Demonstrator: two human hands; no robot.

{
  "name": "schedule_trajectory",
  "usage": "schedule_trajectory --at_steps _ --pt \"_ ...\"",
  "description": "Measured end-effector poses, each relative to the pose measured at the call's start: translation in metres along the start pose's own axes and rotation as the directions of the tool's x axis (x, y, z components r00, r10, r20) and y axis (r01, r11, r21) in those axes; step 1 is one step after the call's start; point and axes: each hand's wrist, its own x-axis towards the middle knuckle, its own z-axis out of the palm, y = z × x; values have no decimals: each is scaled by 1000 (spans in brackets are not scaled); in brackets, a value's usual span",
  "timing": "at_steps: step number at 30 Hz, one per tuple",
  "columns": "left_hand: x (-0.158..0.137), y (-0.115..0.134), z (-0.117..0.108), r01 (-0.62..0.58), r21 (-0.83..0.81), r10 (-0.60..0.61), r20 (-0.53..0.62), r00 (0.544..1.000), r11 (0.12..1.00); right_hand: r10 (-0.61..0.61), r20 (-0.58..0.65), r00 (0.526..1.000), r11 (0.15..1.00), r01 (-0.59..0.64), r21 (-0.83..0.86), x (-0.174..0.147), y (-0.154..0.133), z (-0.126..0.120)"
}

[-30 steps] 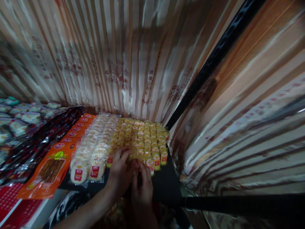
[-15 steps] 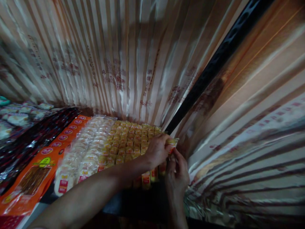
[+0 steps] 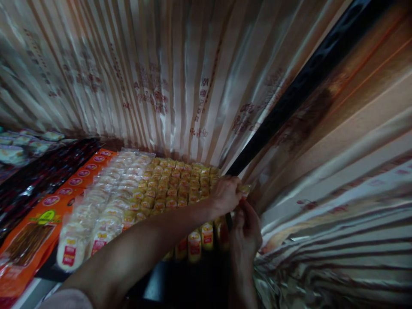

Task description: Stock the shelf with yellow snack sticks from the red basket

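My left hand [image 3: 226,195] reaches over the far right end of the shelf, its fingers closed on a small yellow snack packet [image 3: 245,189]. Just below it, my right hand [image 3: 246,227] has its fingertips pinched at the packet's lower side. Dim light and the fingers hide most of the packet. Beneath my left forearm lie tight rows of yellow wrapped packets [image 3: 172,191] with red-and-white labels at their front ends. A few front packets [image 3: 195,244] show between my arms.
Left of the yellow rows lie clear-wrapped white packets [image 3: 106,206], orange snack packs [image 3: 53,210], dark glossy packs [image 3: 38,184] and pale packets [image 3: 22,143]. Behind hangs a pleated, printed curtain [image 3: 180,77]. A black perforated post [image 3: 283,98] slants up beyond my hands.
The view has shifted, so the shelf sits further left and my hands further right. Both hands stay together at the packet, which looks more covered by my left fingers.
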Motion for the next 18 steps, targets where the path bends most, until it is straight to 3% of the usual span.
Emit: schedule_trajectory --at_steps 7,13,18 --pt "-1 -6 3 -97 226 67 136 988 969 83 28 996 995 -81 -54 -2 9 6" --pt "-11 -20 8 -270 407 229 148 962 872 -19 89 996 992 30 -119 -8 18 10" --pt "-8 -19 13 -270 472 195 202 960 840 -56 145 988 990 74 -123 -12 23 11"
